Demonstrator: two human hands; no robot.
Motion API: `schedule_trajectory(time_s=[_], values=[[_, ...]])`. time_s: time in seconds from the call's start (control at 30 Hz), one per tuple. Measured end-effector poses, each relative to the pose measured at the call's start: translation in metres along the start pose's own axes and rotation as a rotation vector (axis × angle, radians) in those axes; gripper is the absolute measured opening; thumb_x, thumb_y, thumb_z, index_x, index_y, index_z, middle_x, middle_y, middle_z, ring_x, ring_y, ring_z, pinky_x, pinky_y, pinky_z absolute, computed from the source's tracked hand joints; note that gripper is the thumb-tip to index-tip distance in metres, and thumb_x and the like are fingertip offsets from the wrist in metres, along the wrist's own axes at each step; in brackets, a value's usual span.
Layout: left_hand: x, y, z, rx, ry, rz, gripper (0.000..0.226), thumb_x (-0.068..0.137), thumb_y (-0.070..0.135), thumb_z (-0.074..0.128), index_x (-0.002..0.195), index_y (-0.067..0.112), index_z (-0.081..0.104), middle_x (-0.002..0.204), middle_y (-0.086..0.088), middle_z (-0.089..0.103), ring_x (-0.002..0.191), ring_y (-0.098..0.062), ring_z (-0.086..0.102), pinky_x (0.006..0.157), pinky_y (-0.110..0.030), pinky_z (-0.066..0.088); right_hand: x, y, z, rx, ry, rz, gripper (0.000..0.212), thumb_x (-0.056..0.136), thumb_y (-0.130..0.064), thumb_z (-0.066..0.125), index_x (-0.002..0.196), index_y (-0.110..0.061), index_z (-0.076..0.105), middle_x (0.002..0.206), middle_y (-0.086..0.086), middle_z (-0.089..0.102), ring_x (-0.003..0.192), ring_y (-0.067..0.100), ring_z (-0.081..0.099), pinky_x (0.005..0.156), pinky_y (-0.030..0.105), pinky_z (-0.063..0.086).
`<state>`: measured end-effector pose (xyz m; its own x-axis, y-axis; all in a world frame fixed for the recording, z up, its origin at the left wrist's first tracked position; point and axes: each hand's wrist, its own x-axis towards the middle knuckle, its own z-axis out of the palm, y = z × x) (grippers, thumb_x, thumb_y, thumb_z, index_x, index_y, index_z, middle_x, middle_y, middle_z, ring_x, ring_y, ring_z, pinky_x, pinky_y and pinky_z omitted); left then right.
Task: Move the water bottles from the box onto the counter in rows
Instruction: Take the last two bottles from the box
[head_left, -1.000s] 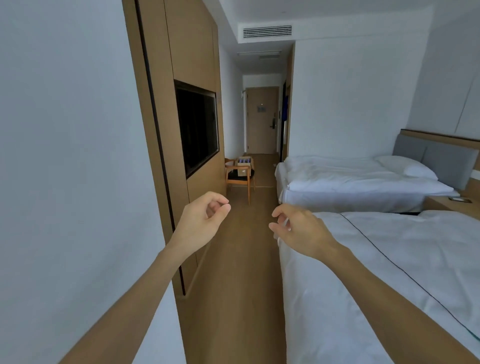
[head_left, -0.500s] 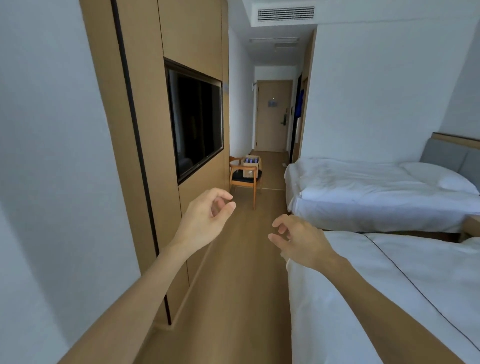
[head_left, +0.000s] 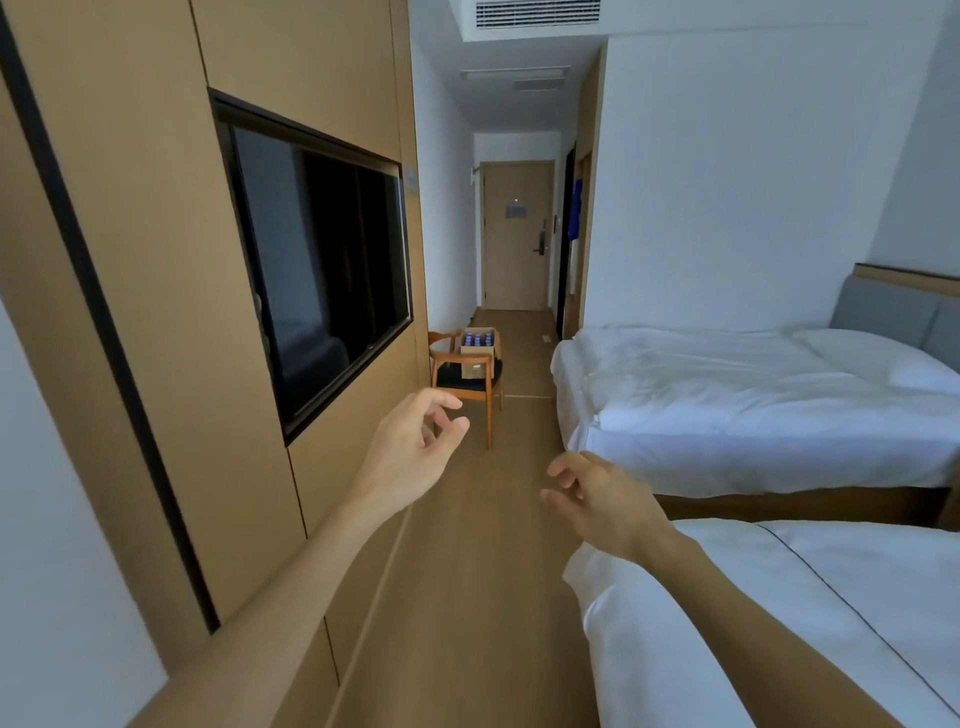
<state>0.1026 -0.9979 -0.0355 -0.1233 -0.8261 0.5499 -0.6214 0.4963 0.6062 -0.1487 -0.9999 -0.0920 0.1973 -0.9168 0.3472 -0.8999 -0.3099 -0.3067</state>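
Cardboard box, wooden chair

A box of bottles sits on the chair, left of the beds.

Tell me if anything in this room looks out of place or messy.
One oddity: the cardboard box of water bottles sits on the wooden chair down the aisle, not on a counter. The far bed has a rumpled duvet. Nothing spilled or damaged shows.

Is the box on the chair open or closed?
Open: the box on the chair shows blue bottle tops inside.
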Motion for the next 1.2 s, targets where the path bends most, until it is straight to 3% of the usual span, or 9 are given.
schedule_trajectory(time_s=[0.27,0.6,0.8,0.97,1.1,1.2], values=[[0.147,-0.07,0.077,-0.009,0.021,0.001,0.014,0.093,0.04,0.056,0.106,0.041,0.055,0.092,0.018,0.057,0.081,0.0,0.054,0.065,-0.011,0.041,0.163,0.092,0.036,0.014,-0.002,-0.048,0.028,0.093,-0.053,0.05,0.114,-0.035,0.05,0.105,-0.019,0.054,0.083,0.0,0.051,0.07,0.021,0.039],[0.312,-0.146,0.153,0.039,0.033,-0.021,0.014,0.092,0.044,0.056,0.099,0.054,0.048,0.096,0.028,0.052,0.084,0.0,0.055,0.066,-0.016,0.05,0.35,0.19,0.072,0.053,-0.06,-0.09,0.027,0.093,-0.051,0.05,0.114,-0.034,0.05,0.104,-0.017,0.053,0.084,0.003,0.055,0.075,0.027,0.049],[0.397,-0.209,0.198,0.034,0.052,-0.055,0.013,0.091,0.046,0.056,0.103,0.05,0.05,0.094,0.024,0.055,0.084,0.001,0.056,0.068,-0.018,0.051,0.453,0.238,0.103,0.036,-0.077,-0.109,0.025,0.092,-0.051,0.05,0.111,-0.034,0.051,0.105,-0.016,0.055,0.088,0.007,0.058,0.078,0.036,0.054],[0.483,-0.272,0.234,-0.003,0.069,-0.054,0.015,0.092,0.046,0.055,0.106,0.049,0.05,0.099,0.031,0.051,0.084,0.0,0.055,0.065,-0.017,0.049,0.548,0.278,0.136,-0.01,-0.05,-0.109,0.025,0.091,-0.052,0.051,0.11,-0.035,0.05,0.105,-0.017,0.056,0.089,0.005,0.058,0.075,0.036,0.054],[0.57,-0.322,0.266,-0.058,0.057,-0.07,0.018,0.092,0.043,0.055,0.109,0.046,0.05,0.093,0.022,0.054,0.079,-0.001,0.056,0.059,-0.012,0.047,0.633,0.312,0.162,-0.048,-0.06,-0.076,0.026,0.092,-0.051,0.051,0.111,-0.033,0.051,0.106,-0.016,0.058,0.086,0.003,0.057,0.073,0.03,0.052],[0.634,-0.353,0.289,-0.069,0.029,-0.075,0.021,0.093,0.041,0.055,0.113,0.039,0.051,0.089,0.014,0.057,0.072,-0.005,0.057,0.061,-0.017,0.046,0.692,0.337,0.177,-0.054,-0.055,-0.049,0.027,0.092,-0.051,0.05,0.111,-0.033,0.051,0.106,-0.016,0.058,0.081,0.001,0.056,0.069,0.024,0.048]])
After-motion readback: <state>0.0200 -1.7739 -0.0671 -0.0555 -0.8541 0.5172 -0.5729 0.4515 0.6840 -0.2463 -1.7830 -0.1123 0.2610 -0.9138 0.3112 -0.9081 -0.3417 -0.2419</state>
